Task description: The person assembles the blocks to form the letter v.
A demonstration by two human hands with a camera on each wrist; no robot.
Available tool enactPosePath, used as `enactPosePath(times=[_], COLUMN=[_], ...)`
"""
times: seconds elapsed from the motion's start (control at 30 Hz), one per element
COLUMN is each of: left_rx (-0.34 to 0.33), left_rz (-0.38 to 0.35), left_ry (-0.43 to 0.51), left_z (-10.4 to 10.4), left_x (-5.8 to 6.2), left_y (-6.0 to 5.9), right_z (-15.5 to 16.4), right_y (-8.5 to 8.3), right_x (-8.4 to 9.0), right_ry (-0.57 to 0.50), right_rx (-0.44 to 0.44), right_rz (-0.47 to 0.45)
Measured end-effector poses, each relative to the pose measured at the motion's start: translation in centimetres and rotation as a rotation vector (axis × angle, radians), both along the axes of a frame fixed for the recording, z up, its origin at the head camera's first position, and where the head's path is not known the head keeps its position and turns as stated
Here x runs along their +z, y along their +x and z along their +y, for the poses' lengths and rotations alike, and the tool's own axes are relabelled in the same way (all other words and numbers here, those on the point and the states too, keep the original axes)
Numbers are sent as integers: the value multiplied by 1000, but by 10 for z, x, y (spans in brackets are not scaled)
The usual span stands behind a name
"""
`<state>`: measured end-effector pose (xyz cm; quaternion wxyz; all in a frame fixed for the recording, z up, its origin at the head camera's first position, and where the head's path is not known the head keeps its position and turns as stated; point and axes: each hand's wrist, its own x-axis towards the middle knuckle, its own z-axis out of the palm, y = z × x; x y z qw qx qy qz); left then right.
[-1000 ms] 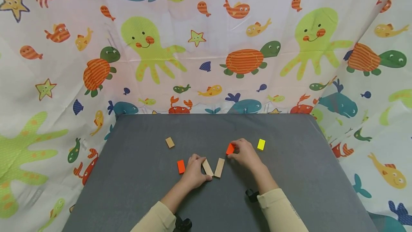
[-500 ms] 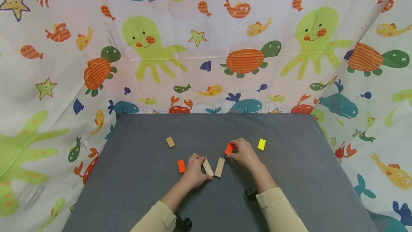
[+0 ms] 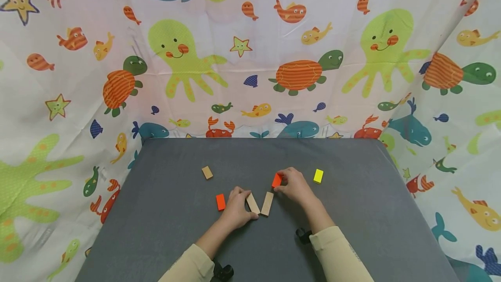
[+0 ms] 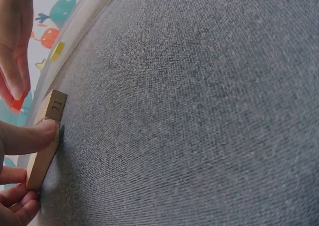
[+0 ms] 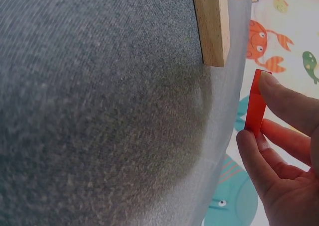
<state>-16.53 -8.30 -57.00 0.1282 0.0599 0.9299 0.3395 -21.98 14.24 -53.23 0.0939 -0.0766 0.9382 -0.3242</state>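
My left hand (image 3: 236, 209) pinches a plain wooden block (image 3: 252, 203) by its ends, thumb at the near end, fingers at the far one. Its near end meets a second wooden block (image 3: 267, 204), the two forming a V on the table. That second block bears the number 71 on its near end (image 4: 56, 105) in the left wrist view. Right of and beyond the V, my right hand (image 3: 296, 187) holds an orange-red block (image 3: 276, 180) between thumb and fingertips. In the right wrist view this red block (image 5: 256, 105) appears raised off the table.
Another orange-red block (image 3: 221, 202) lies just left of my left hand. A small wooden block (image 3: 207, 172) sits farther back on the left, a yellow block (image 3: 318, 176) to the right of my right hand. A patterned curtain (image 3: 250, 77) surrounds the grey table (image 3: 176, 156).
My right hand has shifted slightly to the left with the orange-red block. The left hand and the wooden blocks have stayed in place.
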Motion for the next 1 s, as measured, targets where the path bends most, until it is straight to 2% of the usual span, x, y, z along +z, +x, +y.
enactPosePath(times=[0.53,1.0], left_rx=[4,10], left_rz=[-6,-12], left_ry=[-8,10], left_z=[0,-1], left_x=[1,1], left_y=[1,0], right_z=[-9,-12], right_y=[-2,-7], right_x=[-7,-14], right_ry=[-29,0], right_rx=[7,23], right_rz=[-19,-37])
